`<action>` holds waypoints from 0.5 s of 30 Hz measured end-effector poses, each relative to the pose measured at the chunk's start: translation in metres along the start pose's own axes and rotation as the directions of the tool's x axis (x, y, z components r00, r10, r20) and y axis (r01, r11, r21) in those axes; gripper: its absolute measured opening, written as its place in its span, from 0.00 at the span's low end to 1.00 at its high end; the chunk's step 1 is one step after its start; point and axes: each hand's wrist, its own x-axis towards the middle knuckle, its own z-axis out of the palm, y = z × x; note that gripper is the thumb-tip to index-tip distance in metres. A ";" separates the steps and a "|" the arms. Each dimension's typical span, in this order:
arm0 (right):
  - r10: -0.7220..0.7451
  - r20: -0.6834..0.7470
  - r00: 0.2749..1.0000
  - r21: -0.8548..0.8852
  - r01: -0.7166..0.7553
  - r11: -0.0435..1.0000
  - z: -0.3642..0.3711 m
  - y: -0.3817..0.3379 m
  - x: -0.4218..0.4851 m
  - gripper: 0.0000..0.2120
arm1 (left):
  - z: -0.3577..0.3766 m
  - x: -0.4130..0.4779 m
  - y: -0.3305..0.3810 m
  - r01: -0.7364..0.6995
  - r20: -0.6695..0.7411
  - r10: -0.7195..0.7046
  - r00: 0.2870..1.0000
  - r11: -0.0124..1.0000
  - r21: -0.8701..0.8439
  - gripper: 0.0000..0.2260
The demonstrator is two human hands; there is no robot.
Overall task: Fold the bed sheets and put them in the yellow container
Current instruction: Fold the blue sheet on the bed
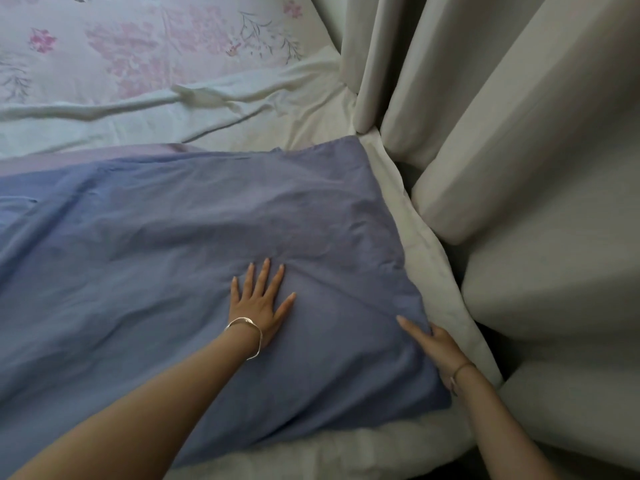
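Observation:
A blue bed sheet (194,237) lies spread flat across the bed, its right edge running diagonally near the curtain. My left hand (259,303) presses flat on the sheet with fingers straight and spread; a silver bangle circles that wrist. My right hand (429,341) is at the sheet's right edge, thumb lying on top of the cloth and the other fingers hidden beyond the edge, so it appears to hold the edge. No yellow container is in view.
A white sheet (207,112) with wrinkles covers the mattress beyond the blue one. A pink floral cover (138,46) lies at the far side. Heavy beige curtains (519,150) hang in folds along the right, touching the bed's edge.

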 end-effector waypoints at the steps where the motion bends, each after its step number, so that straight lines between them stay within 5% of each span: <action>1: 0.021 0.024 0.999 0.017 -0.021 1.000 0.000 -0.002 0.001 0.18 | 0.001 0.000 0.000 0.000 -0.002 0.000 1.000 1.000 -0.009 0.41; 6: -0.018 0.079 0.997 -0.020 0.020 1.000 0.019 -0.025 0.003 0.19 | 0.004 0.003 -0.002 0.015 -0.007 -0.015 1.000 1.000 0.001 0.47; 8: -0.020 0.102 0.995 -0.125 0.033 0.992 0.028 -0.029 0.004 0.25 | 0.005 0.002 -0.001 0.014 0.000 -0.014 1.000 1.000 0.005 0.46; 15: -0.030 0.193 0.981 -0.105 0.051 0.993 0.051 -0.029 -0.004 0.19 | 0.004 0.001 0.002 0.022 0.002 -0.022 1.000 1.000 0.000 0.36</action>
